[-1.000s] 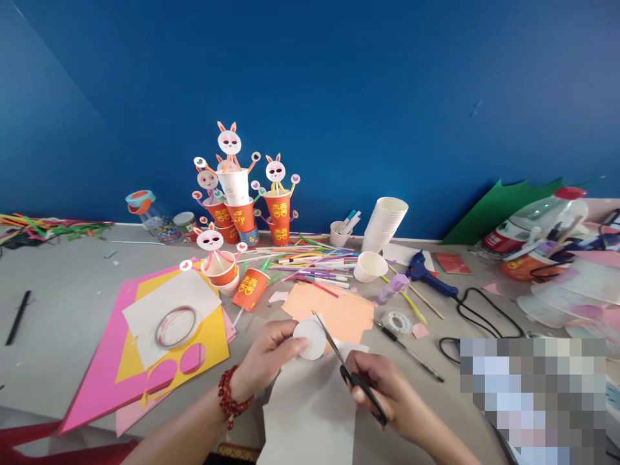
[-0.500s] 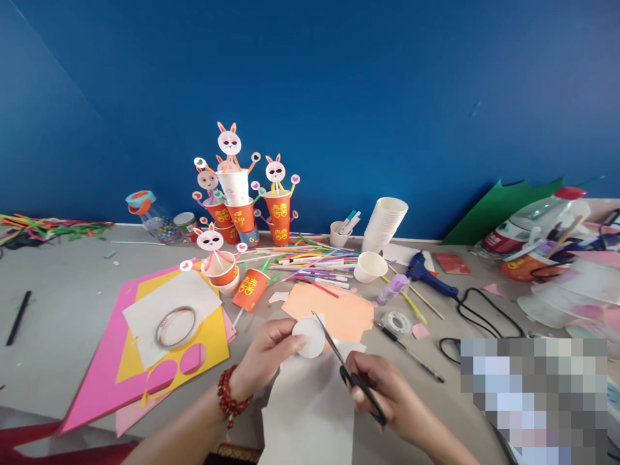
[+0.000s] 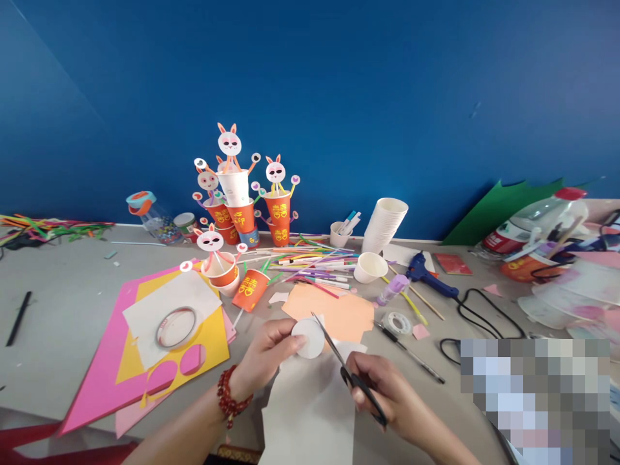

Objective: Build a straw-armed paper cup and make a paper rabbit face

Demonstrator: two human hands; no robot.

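- A grey table [image 3: 72, 297] is spread with paper, straws and cups.
- A plain white sheet [image 3: 310, 420] is seen below both hands, towards the near edge.
- A torn-edged peach paper [image 3: 346, 313] is laid flat beyond the hands.
- The right hand [image 3: 380, 387] is closed, with its fingers wrapped around the handles of the scissors.
- The left hand [image 3: 268, 355] is pinched, thumb over fingers, on the left part of the white disc.
- The scissors [image 3: 345, 371] are pointed away to the upper left, their blades nearly together just beside the disc's right edge.
- The white disc [image 3: 314, 339] is held between the left fingers and blades, over the peach paper's near edge.
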